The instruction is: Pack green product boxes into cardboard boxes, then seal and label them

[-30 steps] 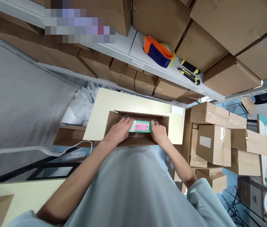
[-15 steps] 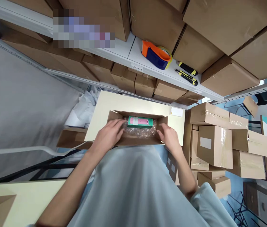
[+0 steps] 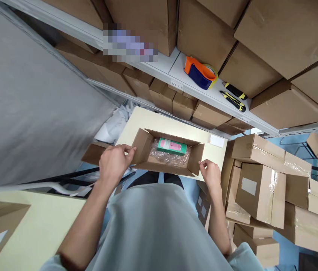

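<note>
An open cardboard box point(image 3: 153, 166) stands on the cream table in front of me. Inside lies a green box with a pink bottle printed on it point(image 3: 173, 146), resting on clear bubble wrap point(image 3: 163, 156). At the cardboard box's left end, my left hand point(image 3: 115, 162) has its thumb and fingers closed on the edge of the left flap. My right hand point(image 3: 211, 174) pinches the right end's edge near the front corner. Neither hand touches the green box.
Above the table, a shelf point(image 3: 161, 62) holds cartons, an orange and blue tape dispenser point(image 3: 200, 73) and two utility knives point(image 3: 233, 96). Taped cartons point(image 3: 260, 192) are stacked at the right. A white label point(image 3: 217, 140) lies on the table point(image 3: 173, 126). White paper point(image 3: 112, 126) is heaped at the left.
Both hands have come out of the cardboard box's interior to its outer ends and closed on its edges. The left end flap now stands further outward. The camera view has shifted.
</note>
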Demonstrator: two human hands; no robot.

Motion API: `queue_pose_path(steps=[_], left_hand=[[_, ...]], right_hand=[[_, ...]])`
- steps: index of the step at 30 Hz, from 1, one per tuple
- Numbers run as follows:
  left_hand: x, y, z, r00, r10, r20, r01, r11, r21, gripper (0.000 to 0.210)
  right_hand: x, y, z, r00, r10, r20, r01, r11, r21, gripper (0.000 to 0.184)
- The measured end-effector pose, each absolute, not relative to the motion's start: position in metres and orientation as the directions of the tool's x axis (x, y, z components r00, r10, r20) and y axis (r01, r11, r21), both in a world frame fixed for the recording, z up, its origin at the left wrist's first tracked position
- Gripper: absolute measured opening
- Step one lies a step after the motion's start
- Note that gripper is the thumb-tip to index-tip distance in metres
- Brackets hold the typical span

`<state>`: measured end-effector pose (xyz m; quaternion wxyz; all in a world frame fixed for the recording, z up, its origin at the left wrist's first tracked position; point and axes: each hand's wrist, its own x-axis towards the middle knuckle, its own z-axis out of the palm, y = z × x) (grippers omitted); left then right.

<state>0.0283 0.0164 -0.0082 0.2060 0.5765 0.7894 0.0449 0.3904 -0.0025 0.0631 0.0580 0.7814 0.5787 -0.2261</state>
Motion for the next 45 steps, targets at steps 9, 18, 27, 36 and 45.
queue_pose_path(steps=[9,18,27,36,45], left_hand=[[0.024,-0.014,0.017,-0.273,0.947,-0.171,0.859,0.319,0.4,0.032],[-0.079,-0.167,0.025,-0.534,0.835,-0.135,0.713,0.531,0.458,0.025],[-0.184,-0.402,-0.006,-0.819,0.554,-0.147,0.423,0.757,0.498,0.028],[-0.235,-0.567,-0.023,-0.952,0.236,-0.193,0.111,0.859,0.5,0.034],[-0.237,-0.605,-0.047,-0.959,0.038,-0.28,-0.103,0.874,0.474,0.03]], right_hand=[[0.365,-0.004,0.076,0.214,0.928,-0.305,0.964,-0.252,-0.088,0.022],[0.242,-0.037,0.092,-0.092,0.965,-0.244,0.991,0.063,-0.121,0.026],[0.02,-0.137,0.07,-0.5,0.824,-0.267,0.863,0.5,-0.072,0.021],[-0.143,-0.241,0.035,-0.747,0.564,-0.351,0.596,0.803,0.022,0.023],[-0.205,-0.267,0.013,-0.795,0.351,-0.495,0.392,0.92,0.021,0.023]])
